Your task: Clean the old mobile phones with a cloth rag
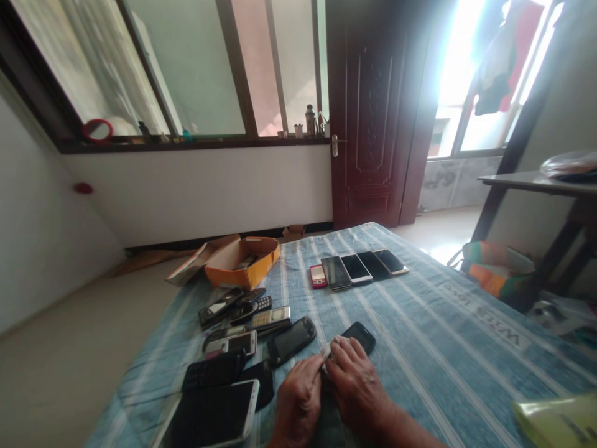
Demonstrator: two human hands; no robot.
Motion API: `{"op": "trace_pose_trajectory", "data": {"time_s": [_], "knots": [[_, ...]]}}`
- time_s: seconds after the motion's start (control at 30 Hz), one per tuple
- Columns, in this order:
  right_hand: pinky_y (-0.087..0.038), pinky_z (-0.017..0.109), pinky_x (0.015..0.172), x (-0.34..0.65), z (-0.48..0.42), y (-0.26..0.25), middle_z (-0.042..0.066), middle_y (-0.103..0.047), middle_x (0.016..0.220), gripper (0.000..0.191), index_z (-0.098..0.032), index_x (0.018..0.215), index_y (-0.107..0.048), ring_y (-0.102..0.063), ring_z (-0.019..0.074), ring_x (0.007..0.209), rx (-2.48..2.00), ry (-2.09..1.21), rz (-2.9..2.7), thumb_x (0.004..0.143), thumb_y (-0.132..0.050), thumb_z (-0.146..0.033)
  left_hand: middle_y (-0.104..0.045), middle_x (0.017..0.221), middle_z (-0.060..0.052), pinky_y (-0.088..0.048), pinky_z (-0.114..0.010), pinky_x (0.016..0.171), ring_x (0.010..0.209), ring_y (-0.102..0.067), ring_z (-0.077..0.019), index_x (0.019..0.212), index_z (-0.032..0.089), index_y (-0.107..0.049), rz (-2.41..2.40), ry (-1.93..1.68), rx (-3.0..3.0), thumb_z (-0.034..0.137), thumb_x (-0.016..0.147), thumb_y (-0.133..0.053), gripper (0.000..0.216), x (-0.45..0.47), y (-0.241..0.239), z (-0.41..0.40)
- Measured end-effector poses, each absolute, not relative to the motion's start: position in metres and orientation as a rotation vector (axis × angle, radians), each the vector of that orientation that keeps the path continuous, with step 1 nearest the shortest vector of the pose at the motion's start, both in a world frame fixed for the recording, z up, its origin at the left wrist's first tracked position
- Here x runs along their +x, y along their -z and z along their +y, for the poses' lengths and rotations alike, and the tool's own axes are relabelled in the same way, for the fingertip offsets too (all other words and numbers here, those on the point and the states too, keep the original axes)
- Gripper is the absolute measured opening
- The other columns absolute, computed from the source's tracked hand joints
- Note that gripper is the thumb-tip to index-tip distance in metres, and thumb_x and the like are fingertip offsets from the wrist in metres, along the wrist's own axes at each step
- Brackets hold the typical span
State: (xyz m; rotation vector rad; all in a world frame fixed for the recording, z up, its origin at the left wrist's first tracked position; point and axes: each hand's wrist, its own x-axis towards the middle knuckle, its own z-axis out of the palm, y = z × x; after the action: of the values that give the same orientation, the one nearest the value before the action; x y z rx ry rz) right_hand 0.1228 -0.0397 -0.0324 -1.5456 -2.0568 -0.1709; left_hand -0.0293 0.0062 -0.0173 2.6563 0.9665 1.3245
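My left hand [298, 398] and my right hand [357, 386] meet at the near edge of a table under a blue striped cloth [433, 336]. Both have curled fingers. My right hand presses a small white cloth [329, 346] onto a black phone [360, 336] lying flat. My left hand grips something dark beneath the two hands; I cannot make it out. A pile of old phones [242, 339] lies just left of my left hand, with a large white-edged phone [209, 415] at the near left corner.
A row of several phones [357, 269] lies at the far end of the table, a small red one at its left. An open orange cardboard box [242, 260] sits at the far left corner. A yellow-green packet [559, 420] lies at the near right. A dark shelf [536, 183] stands right.
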Motion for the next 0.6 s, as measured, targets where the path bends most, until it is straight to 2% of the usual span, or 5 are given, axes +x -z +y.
{"op": "trace_pose_trajectory", "data": {"time_s": [0.2, 0.6], "knots": [[-0.03, 0.048, 0.11, 0.1233, -0.0419, 0.0343, 0.011, -0.06, 0.128, 0.023, -0.02, 0.105, -0.066, -0.047, 0.0282, 0.126, -1.53, 0.204, -2.044, 0.087, -0.053, -0.02, -0.07, 0.072, -0.001, -0.059, -0.025, 0.06, 0.064, -0.069, -0.0172, 0.086, 0.023, -0.064, 1.034, -1.343, 2.625, 0.017, 0.092, -0.042, 0.024, -0.0278, 0.0077, 0.0014], [-0.032, 0.046, 0.109, 0.1243, -0.0437, 0.0281, 0.012, -0.061, 0.127, 0.021, -0.019, 0.103, -0.066, -0.049, 0.0277, 0.123, -1.491, 0.181, -2.029, 0.085, -0.054, -0.019, -0.067, 0.071, -0.001, -0.055, -0.023, 0.059, 0.063, -0.069, -0.0164, 0.087, 0.022, -0.06, 1.157, -1.38, 2.58, 0.021, 0.093, -0.044, 0.017, -0.0272, 0.0085, -0.0001]]}}
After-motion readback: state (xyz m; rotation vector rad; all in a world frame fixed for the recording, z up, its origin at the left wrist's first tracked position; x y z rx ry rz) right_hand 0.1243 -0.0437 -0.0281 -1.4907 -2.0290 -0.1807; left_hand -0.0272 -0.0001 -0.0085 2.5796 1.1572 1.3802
